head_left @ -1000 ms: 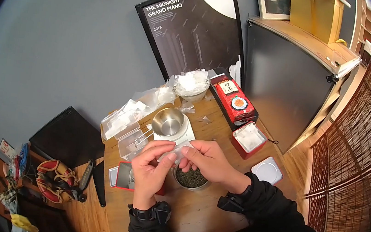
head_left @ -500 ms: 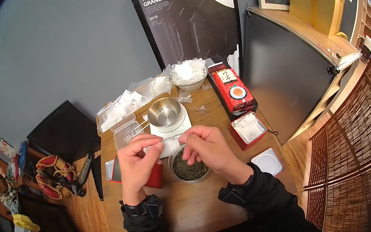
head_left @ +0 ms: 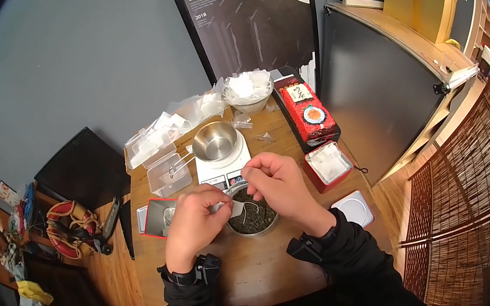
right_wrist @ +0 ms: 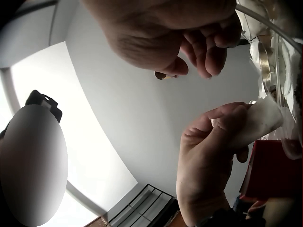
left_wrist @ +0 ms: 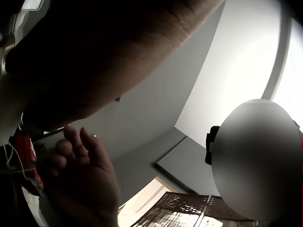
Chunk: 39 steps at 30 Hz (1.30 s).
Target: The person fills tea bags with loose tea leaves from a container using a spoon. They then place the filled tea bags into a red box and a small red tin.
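A small white tea bag with a thin string is pinched between thumb and forefinger of my left hand. The string curls in the air over a bowl of dark loose tea leaves. My right hand hovers above that bowl, thumb and forefinger close together and the other fingers curled; I cannot tell whether they pinch the string. The right wrist view shows the bag flat and pale at the left fingertips.
A steel bowl stands on a white scale behind the hands. Red tins flank them, the right one filled with white bags. A clear box, a red tea package and a bowl of white bags sit farther back.
The hands have drawn apart; my left hand has lowered and tilted the tea bag towards the tea leaves. The string now shows loose over them. The head view has shifted slightly.
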Available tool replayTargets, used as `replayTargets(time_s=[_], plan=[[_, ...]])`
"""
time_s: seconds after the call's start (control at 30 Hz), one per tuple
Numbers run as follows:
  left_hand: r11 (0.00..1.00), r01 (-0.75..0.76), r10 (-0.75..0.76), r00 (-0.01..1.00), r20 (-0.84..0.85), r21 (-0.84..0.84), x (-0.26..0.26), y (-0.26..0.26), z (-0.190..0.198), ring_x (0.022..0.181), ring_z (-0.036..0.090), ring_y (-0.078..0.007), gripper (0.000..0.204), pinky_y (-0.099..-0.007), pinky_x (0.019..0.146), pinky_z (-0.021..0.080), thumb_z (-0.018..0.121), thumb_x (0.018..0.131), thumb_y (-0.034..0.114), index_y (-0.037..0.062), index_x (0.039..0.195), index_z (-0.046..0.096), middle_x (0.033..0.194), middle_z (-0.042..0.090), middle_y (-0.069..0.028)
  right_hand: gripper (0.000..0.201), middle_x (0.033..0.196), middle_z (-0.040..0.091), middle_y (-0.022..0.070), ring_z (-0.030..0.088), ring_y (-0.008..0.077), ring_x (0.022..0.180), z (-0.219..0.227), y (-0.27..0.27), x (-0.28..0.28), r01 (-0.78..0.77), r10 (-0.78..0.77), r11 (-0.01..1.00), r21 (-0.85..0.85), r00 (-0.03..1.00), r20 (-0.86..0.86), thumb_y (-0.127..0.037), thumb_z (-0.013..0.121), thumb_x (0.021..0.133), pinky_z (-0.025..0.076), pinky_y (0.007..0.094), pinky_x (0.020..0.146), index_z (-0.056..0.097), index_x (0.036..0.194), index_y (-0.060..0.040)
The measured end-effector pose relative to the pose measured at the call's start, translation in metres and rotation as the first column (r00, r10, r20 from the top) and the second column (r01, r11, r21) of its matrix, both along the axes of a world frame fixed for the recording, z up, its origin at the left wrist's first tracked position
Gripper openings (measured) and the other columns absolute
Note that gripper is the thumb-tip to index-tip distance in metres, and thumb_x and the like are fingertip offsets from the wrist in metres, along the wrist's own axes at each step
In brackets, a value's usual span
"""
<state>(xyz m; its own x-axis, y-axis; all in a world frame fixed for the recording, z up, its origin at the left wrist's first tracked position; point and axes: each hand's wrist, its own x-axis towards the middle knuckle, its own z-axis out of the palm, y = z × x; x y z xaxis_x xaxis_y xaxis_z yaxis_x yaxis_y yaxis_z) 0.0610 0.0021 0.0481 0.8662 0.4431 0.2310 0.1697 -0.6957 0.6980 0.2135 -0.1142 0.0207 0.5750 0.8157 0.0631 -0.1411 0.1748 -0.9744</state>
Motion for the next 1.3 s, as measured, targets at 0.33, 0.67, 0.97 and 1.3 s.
replayTargets(time_s=[0.33,0.67,0.97,1.3], plan=[[0.997,-0.011,0.007,0.999,0.053,0.070,0.003,0.003,-0.007,0.061,0.065,-0.0241,0.010,-0.0319,0.057,0.050,0.070,0.077,0.004,-0.0020,0.084,0.073,0.078,0.069,-0.0140,0.014,0.073,0.064,0.0007,0.057,0.0043,0.061,-0.006,0.000,-0.001,-0.013,0.013,1.000,-0.012,1.000,0.018,-0.016,0.063,0.094,0.047,0.0197,0.055,0.066,0.094,-0.0018],[0.999,-0.051,0.051,0.999,0.018,-0.014,-0.001,0.000,0.005,0.063,0.065,-0.0214,0.009,-0.0302,0.058,0.049,0.070,0.078,0.003,-0.0020,0.084,0.073,0.078,0.069,-0.0146,0.017,0.070,0.064,0.0008,0.057,0.0045,0.061,-0.003,0.001,-0.003,0.007,-0.008,1.000,0.026,1.000,0.029,-0.016,0.064,0.092,0.047,0.0220,0.054,0.066,0.090,0.0007],[0.875,-0.146,0.237,0.960,0.145,-0.462,-0.007,0.014,0.000,0.053,0.054,-0.0035,0.010,-0.0192,0.048,0.041,0.073,0.087,0.007,-0.0023,0.091,0.073,0.070,0.066,-0.0020,0.018,0.070,0.063,0.0005,0.057,0.0049,0.062,-0.006,0.002,-0.002,-0.001,0.001,1.000,-0.003,0.998,0.064,-0.017,0.064,0.092,0.046,0.0228,0.055,0.066,0.089,0.0010],[0.818,-0.096,0.283,0.925,0.252,-0.568,-0.005,0.019,-0.002,0.052,0.055,-0.0049,0.010,-0.0190,0.044,0.041,0.072,0.089,0.007,-0.0032,0.092,0.072,0.071,0.067,-0.0034,0.017,0.067,0.059,-0.0034,0.052,0.0026,0.062,-0.007,0.001,-0.003,-0.113,0.111,0.994,0.010,0.989,0.093,-0.012,0.063,0.089,0.040,0.0226,0.053,0.067,0.078,0.0004]])
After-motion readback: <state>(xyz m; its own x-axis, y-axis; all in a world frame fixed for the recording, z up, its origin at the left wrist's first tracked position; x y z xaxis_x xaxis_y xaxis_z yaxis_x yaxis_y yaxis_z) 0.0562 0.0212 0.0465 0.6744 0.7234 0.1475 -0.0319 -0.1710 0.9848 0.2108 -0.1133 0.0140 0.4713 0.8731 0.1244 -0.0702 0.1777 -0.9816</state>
